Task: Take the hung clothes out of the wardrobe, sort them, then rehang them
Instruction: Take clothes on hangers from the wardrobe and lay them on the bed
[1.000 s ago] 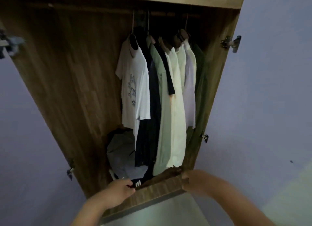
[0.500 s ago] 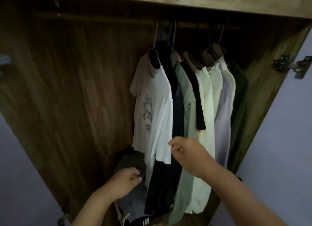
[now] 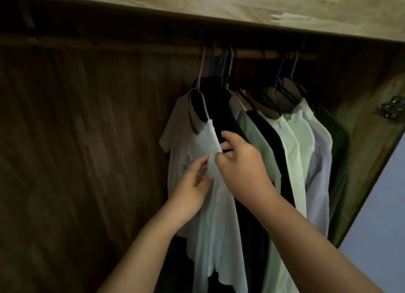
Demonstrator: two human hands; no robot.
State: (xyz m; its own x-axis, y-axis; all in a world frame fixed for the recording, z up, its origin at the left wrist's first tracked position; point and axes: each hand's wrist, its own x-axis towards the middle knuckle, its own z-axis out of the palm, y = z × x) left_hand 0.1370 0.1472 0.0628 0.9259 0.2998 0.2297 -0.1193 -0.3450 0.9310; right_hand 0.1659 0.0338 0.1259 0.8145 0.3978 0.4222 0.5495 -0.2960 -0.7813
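A: Entry, head view. Where do your hands sit?

B: Your right hand is at the shoulder seam of the white tee; thumb and fingers are curled and pinch the fabric edge. Your left hand rests on the tee's front, just below the print, fingers nearly straight against the cloth, gripping nothing.

A: And the clothes?

B: All on the rod inside the wardrobe, bunched toward its right half. Order left to right: white tee on a pink hanger, a black garment touching it, a green shirt, a black strip, two pale yellow shirts, a lilac shirt, and a dark green garment against the right wall.

A: Hardware?

B: A metal hinge shows on the right edge. Blue hanger hooks are beside the pink one. The lower interior is too dark to read.
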